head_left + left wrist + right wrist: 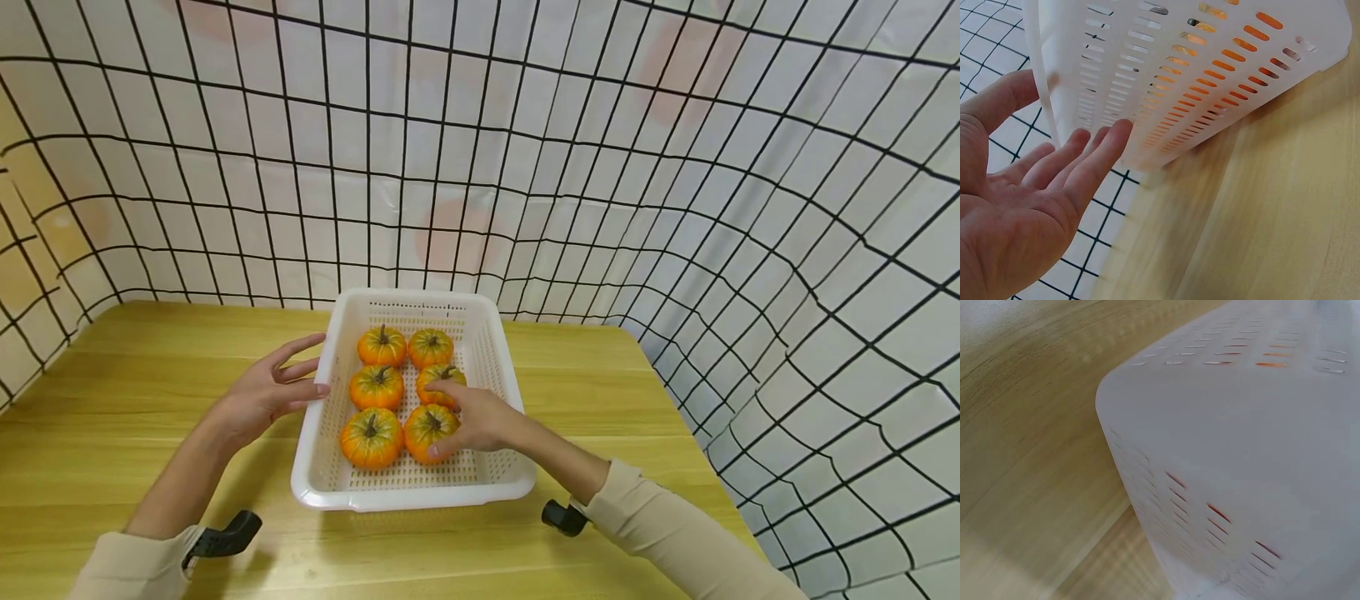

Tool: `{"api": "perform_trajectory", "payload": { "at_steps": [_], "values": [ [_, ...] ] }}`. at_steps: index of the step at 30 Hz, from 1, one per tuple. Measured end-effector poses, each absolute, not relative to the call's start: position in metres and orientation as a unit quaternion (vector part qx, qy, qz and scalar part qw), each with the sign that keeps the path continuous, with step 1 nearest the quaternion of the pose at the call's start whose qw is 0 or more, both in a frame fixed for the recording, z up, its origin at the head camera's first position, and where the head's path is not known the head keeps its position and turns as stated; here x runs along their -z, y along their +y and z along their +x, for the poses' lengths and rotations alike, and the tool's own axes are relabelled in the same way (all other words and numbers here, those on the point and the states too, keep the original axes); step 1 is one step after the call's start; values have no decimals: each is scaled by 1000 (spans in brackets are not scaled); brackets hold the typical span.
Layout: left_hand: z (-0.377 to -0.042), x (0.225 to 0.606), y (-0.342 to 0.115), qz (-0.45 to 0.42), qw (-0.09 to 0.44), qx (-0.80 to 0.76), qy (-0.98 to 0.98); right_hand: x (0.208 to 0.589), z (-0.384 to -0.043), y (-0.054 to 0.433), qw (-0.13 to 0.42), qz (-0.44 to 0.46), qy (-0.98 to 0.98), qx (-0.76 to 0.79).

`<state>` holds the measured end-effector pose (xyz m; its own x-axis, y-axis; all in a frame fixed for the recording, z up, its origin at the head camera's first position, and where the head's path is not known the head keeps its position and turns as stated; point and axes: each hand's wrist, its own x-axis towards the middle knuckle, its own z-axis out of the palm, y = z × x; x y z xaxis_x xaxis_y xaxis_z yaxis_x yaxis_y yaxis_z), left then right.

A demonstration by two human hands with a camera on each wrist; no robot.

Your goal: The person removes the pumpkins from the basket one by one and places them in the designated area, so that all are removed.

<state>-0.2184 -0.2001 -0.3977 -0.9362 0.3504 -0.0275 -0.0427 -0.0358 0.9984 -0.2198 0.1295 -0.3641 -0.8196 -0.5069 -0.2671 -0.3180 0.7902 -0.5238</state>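
A white perforated plastic basket (pixel 408 498) holds several small orange pumpkins in two columns. My left hand (pixel 258 398) is at its left side, the thumb over the rim and the other fingers (pixel 1094 159) spread along the outside of the slotted wall (pixel 1166 75). Reaching in over the right side, my right hand (pixel 483 421) spans the front right pumpkin (pixel 426 427), thumb on its near side and fingers beyond it. Those fingers overlap the middle right pumpkin (pixel 450 375). Only the basket's outside (pixel 1210 425) shows in the right wrist view, with that hand hidden.
The basket stands on a wood-grain table (pixel 600 375). Black wire mesh (pixel 405 179) rises behind the table and along both sides, with pale sheeting behind it. Black wrist mounts (pixel 228 535) sit at both sleeves.
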Motion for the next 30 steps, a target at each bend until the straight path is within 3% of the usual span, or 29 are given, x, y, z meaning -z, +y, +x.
{"api": "perform_trajectory", "payload": {
  "at_steps": [30],
  "values": [
    [-216,406,-196,94,122,-734,661,377,-219,128,182,-231,928,229]
  ]
}}
